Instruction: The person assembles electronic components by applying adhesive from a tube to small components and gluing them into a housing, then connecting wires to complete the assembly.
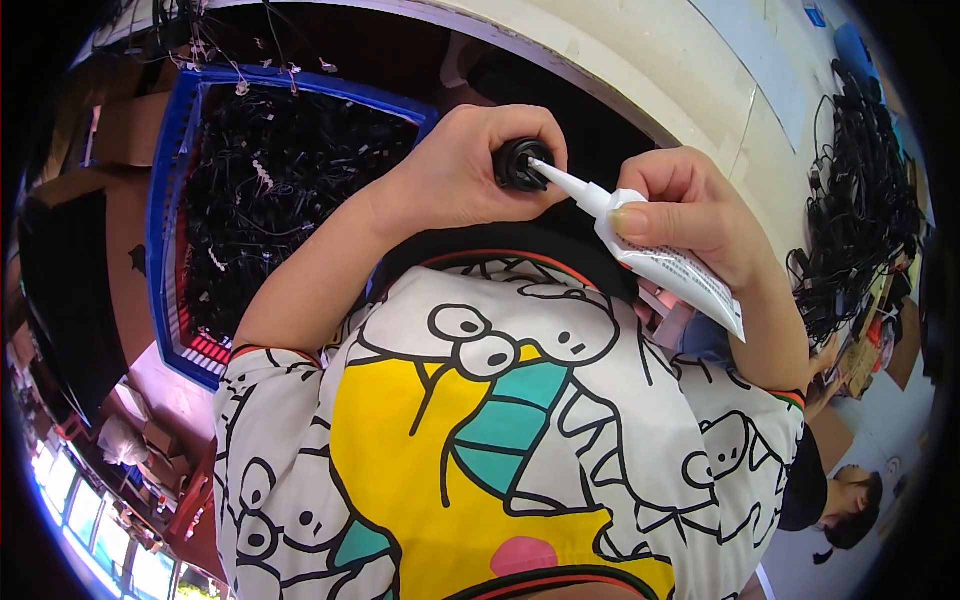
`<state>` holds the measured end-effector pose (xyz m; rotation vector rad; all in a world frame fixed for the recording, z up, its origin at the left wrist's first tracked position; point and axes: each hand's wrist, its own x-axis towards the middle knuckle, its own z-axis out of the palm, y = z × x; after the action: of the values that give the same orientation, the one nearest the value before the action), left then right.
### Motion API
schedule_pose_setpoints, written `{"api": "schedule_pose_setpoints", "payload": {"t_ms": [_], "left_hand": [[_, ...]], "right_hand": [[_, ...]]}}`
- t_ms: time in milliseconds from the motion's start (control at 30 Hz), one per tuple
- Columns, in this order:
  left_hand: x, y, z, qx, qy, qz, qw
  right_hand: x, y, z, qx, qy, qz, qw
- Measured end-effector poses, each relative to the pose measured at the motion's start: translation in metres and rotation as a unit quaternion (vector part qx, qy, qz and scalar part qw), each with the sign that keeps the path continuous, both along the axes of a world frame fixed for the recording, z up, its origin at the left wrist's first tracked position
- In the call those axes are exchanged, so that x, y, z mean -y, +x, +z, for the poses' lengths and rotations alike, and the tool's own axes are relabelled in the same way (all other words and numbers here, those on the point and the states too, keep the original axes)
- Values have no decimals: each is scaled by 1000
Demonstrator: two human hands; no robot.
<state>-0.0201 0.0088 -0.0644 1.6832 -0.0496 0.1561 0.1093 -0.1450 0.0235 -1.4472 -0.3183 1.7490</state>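
My left hand [470, 165] is wrapped round a black cylindrical part [517, 172], its round end turned up and to the right. In my right hand [690, 205] is a white squeeze tube [675, 270] with a long tapered nozzle, pinched between thumb and fingers. The nozzle tip reaches the opening in the end of the black part. Whether anything is coming out of the tip is too small to tell. The far side of the black part is hidden by my left fingers.
A blue plastic crate [165, 220] full of black cables [270, 170] stands left of my left arm. Beyond my hands runs a pale table edge [600, 75]. More black cables [850, 220] lie heaped at the right. Another person [840, 500] is at the lower right.
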Motion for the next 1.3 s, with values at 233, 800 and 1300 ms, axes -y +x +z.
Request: {"api": "schedule_pose_setpoints", "payload": {"t_ms": [233,800,1300], "left_hand": [[1,2,0,-3,-1,-10,1000],[4,5,-6,24,17,13,999],[3,6,-1,11,9,-12,1000]], "right_hand": [[1,-3,-8,32,32,-2,999],[-6,-5,1,49,-28,-16,998],[-3,2,4,36,-51,9,998]]}}
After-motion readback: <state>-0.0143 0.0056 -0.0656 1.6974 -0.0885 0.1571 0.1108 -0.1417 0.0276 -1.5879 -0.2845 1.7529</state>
